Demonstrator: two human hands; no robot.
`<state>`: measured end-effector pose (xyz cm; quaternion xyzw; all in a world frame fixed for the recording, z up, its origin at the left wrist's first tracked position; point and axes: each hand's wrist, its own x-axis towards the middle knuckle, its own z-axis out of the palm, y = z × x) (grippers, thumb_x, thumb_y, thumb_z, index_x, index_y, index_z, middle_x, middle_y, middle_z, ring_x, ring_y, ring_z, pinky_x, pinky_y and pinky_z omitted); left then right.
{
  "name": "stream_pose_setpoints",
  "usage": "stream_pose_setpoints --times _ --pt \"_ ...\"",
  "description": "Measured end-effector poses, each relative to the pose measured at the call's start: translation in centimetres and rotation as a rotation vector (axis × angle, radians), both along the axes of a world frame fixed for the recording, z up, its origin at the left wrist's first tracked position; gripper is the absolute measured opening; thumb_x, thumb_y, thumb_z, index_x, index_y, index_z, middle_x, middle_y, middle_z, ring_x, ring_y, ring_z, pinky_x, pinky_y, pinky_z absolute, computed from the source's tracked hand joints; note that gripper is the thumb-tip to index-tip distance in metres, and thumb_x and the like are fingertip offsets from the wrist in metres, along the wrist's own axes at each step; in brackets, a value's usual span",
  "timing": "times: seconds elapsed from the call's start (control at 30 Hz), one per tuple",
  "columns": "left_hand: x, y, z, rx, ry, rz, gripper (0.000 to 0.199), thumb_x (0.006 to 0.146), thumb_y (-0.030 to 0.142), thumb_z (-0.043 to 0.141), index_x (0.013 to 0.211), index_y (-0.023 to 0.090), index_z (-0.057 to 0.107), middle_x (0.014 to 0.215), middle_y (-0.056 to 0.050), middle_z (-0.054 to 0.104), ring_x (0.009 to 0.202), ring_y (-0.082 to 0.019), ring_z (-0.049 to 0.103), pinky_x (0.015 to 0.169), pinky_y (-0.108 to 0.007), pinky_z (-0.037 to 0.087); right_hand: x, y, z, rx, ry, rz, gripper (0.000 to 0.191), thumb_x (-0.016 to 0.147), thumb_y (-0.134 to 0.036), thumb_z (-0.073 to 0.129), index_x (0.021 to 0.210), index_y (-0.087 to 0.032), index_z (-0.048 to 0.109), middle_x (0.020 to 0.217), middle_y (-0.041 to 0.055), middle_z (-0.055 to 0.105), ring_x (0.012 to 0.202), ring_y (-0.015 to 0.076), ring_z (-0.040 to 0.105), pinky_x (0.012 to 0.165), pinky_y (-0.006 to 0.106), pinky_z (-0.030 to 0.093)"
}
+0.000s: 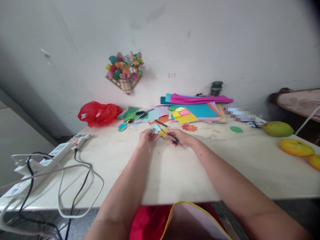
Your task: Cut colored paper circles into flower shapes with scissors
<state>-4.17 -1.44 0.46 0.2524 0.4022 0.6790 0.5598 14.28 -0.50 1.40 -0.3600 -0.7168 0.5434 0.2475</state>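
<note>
My left hand [147,137] pinches a light blue piece of paper [155,128] with a scalloped edge, above the middle of the table. Black-handled scissors [173,137] are in my right hand [182,138], the fingers wrapped round the handles and the blades pointing toward the blue paper. Whether the blades touch the paper I cannot tell. A yellow paper piece [163,132] lies between the two hands, partly covered by the scissors. Just beyond, a dark pen [162,124] rests on the table. Red and orange flower cut-outs [189,128] lie to the right.
Coloured paper sheets [207,111] are stacked at the back, beside a second pair of scissors [142,114]. A red plastic bag [98,113] stands back left. Power strips [53,156] and loose cables occupy the left side. Mangoes [278,129] sit right; a green disc [236,129] lies nearer.
</note>
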Motion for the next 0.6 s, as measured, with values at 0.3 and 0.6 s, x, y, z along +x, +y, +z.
stream_pose_setpoints --times 0.3,0.6 --pt "0.8 -0.4 0.6 -0.024 -0.062 0.052 0.011 0.064 0.004 0.062 0.070 0.013 0.058 0.063 -0.004 0.064 0.056 -0.014 0.064 0.056 -0.024 0.054 -0.1 0.0 -0.2 -0.033 0.095 0.022 0.023 0.080 -0.038 0.059 0.079 -0.018 0.048 0.050 -0.0057 0.052 0.035 0.0059 0.047 0.028 0.014 0.024" --pt "1.6 -0.4 0.5 0.005 -0.097 0.099 0.009 0.065 0.004 0.059 0.068 0.013 0.059 0.067 -0.004 0.065 0.059 -0.013 0.064 0.060 -0.022 0.053 -0.3 -0.1 -0.5 -0.002 0.150 0.017 0.026 0.078 -0.042 0.059 0.080 -0.018 0.049 0.052 -0.0044 0.056 0.038 0.0077 0.050 0.031 0.016 0.029"
